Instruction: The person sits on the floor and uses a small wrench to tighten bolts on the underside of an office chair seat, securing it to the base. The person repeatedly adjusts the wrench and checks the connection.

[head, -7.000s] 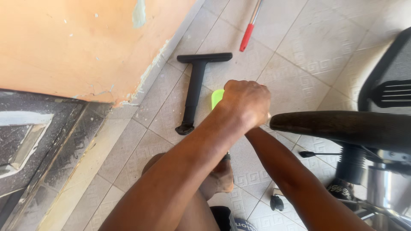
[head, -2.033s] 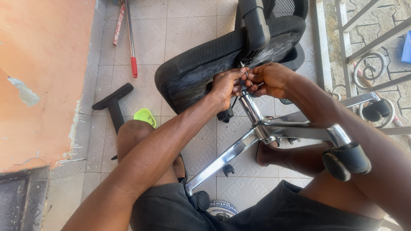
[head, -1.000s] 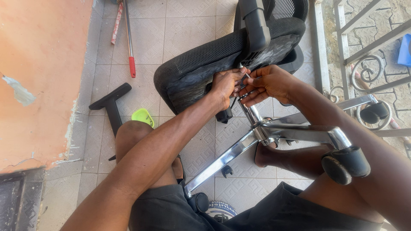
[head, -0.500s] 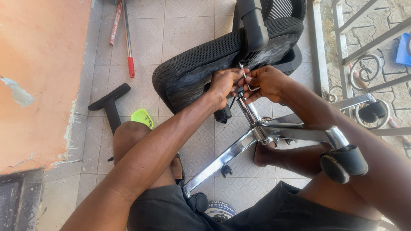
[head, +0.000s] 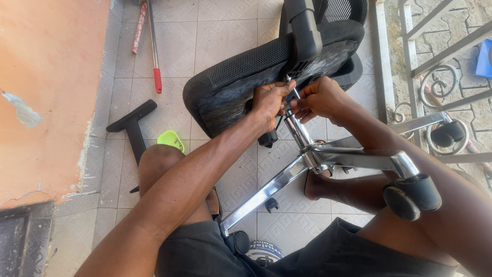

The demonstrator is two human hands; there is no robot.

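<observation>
Tiled floor (head: 215, 36), orange wall at 9 o'clock, metal gate at 3 o'clock. We sit with an office chair tipped over: mesh seat (head: 241, 82) at 12 o'clock, chrome star base (head: 328, 159) toward 4 o'clock. Left hand (head: 270, 100) and right hand (head: 320, 98) both clench around the top of the gas cylinder (head: 297, 131), where it meets the seat's underside. Step in hand, we judge: working the cylinder joint. Next move calls for firm grip and steady pull along its axis. Loose armrest (head: 132, 125) lies at 9 o'clock.
</observation>
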